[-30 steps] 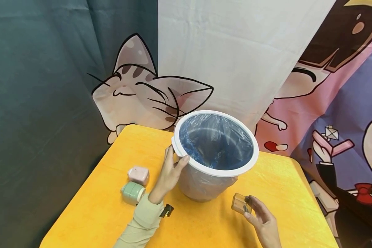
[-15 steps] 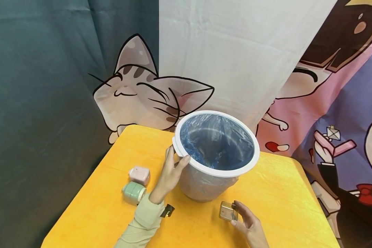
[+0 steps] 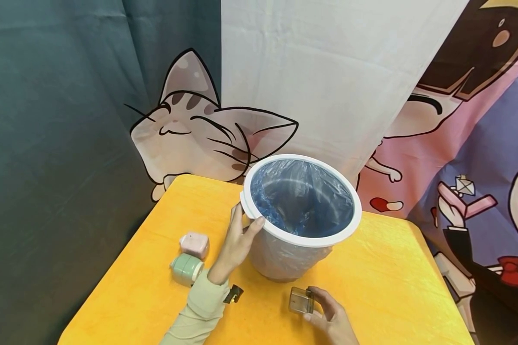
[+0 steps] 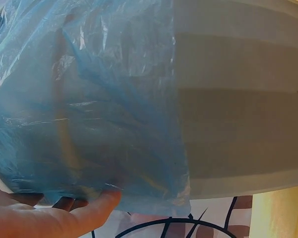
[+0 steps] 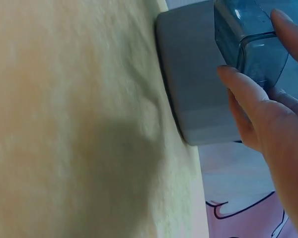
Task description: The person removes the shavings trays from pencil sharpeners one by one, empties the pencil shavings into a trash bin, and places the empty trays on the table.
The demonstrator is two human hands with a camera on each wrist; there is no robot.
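Observation:
A white-rimmed trash bin (image 3: 302,240) stands upright on the yellow table, lined with a translucent blue bag (image 4: 104,99) folded down over its outside. My left hand (image 3: 235,244) grips the bin's rim on the left, thumb on top and fingers beneath. In the left wrist view the bag's lower edge ends partway along the bare bin wall. In front of the bin, my right hand (image 3: 330,316) pinches a small clear, smoky box (image 3: 300,301) between thumb and fingers. The right wrist view shows this box (image 5: 248,44) close beside the bin's lower wall (image 5: 188,89).
To the left of my left forearm lie a pink bottle (image 3: 195,244) and a green jar-like container (image 3: 187,269) on the yellow tabletop (image 3: 393,287). A cartoon-printed cloth backdrop (image 3: 349,62) hangs behind the table's far edge.
My right hand has carried the clear box leftward and toward the front of the table, turning it slightly. My left hand and the bin have stayed in place.

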